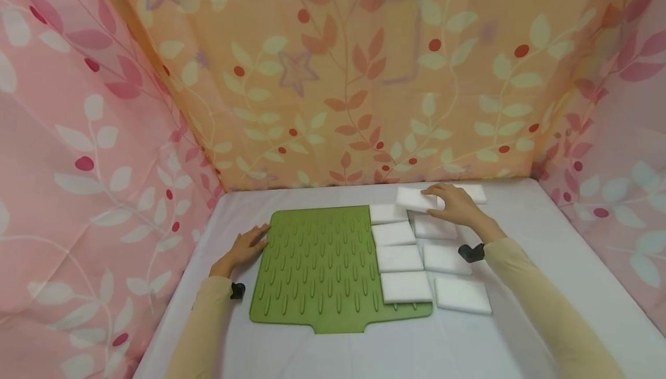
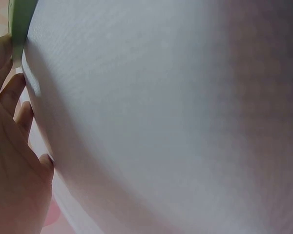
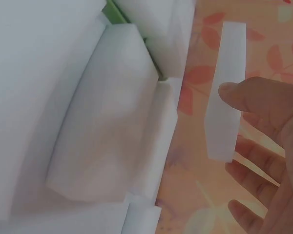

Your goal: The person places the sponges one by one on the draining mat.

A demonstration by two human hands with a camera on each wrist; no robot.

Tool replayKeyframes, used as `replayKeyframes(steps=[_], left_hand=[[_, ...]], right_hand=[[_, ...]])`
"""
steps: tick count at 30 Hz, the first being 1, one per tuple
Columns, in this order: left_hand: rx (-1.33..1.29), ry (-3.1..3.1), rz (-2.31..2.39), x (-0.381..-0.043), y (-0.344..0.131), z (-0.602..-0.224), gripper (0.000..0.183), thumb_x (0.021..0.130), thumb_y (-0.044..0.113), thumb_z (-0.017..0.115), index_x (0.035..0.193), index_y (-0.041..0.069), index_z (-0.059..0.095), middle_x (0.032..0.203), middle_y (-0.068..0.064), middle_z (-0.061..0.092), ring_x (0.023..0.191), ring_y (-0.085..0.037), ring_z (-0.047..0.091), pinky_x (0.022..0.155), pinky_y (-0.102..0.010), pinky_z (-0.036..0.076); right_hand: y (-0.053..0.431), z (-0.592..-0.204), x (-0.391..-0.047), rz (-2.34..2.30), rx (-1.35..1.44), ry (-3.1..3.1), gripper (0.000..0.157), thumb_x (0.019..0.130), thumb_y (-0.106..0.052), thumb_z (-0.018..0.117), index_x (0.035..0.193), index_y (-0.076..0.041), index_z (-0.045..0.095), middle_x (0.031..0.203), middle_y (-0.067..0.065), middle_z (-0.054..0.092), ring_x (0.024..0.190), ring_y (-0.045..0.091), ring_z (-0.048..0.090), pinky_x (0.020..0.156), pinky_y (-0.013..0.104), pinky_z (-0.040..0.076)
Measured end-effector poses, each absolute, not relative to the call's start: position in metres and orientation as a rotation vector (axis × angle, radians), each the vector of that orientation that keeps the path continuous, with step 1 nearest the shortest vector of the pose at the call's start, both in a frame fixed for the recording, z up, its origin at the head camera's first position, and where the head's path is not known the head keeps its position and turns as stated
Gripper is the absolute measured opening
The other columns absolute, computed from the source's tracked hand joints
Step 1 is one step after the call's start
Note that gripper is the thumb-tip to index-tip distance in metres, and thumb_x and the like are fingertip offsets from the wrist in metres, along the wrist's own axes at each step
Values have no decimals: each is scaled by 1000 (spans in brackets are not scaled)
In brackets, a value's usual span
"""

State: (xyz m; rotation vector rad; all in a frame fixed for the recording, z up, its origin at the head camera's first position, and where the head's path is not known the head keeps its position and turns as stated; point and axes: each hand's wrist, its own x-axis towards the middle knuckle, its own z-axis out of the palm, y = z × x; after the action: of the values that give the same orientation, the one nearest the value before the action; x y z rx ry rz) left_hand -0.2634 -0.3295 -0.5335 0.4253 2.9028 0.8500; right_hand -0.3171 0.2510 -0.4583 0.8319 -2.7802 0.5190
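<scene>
Leftward of the left hand, well apart from it, pink leaf-patterned curtain (image 1: 78, 153). Next, left hand (image 1: 241, 253), with fingers relaxed and spread, grasping nothing, and fingertips touching the left edge of the green mat (image 1: 312, 252). Behind that hand, toward the person, tan sleeve (image 1: 195, 333) and small black device (image 1: 237, 290) at the wrist.

Right of the left hand, the same mat, flat on the white tabletop (image 1: 447, 350), with rows of slender raised ridges and a tab on the side nearest the person. Far beyond both hands, orange curtain (image 1: 322, 119) with leaves, red dots and faint purple stars.

Between the hands, along the mat's right side, column of four white blocks (image 1: 399, 259), all to the left of the right hand and mostly nearer the person. Just left of the right hand's palm, held block (image 1: 413, 199), pinched by the right hand (image 1: 455, 205), thumb on one side and fingers behind; raised and apart from the other blocks in the right wrist view.

Nearer the person than the right hand, second column of three white blocks (image 1: 463, 294) on the tabletop, just right of the first column. Beyond the right hand, partly hidden by it, far white block (image 1: 472, 193). Behind the right hand, other sleeve (image 1: 541, 304) and second black device (image 1: 472, 252). Farther right, another pink curtain (image 1: 619, 165).
</scene>
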Motion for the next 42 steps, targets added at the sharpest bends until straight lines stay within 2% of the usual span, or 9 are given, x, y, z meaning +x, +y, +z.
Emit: replayKeyframes(steps=[10,23,35,42], left_hand=[[413,2888,854,-265,-329,-534,53,97,25,48,144,6,33,147,-19,31,137,-42,19,106,-66,1],[421,2902,848,-266,-331,-535,54,96,26,49,144,7,33,147,-18,32,137,-41,20,106,-66,2],[420,2893,862,-267,-329,-535,53,97,26,48,144,8,33,147,-18,31,138,-41,20,106,-66,1],[429,2899,861,-265,-328,-533,52,97,24,48,144,6,34,147,-18,32,137,-43,21,106,-66,2]], right_hand=[[199,-453,-322,557,956,-2750,48,76,-24,74,120,-10,62,121,11,59,112,33,53,89,58,39],[146,-460,-333,525,1072,-2742,48,77,-26,73,123,-13,61,123,9,58,115,29,52,89,55,40],[111,-472,-338,502,1103,-2776,47,77,-24,71,122,-14,62,122,9,58,115,27,52,90,51,41],[98,-481,-343,478,1078,-2842,48,80,-29,70,125,-15,60,125,8,57,117,27,50,92,51,40]])
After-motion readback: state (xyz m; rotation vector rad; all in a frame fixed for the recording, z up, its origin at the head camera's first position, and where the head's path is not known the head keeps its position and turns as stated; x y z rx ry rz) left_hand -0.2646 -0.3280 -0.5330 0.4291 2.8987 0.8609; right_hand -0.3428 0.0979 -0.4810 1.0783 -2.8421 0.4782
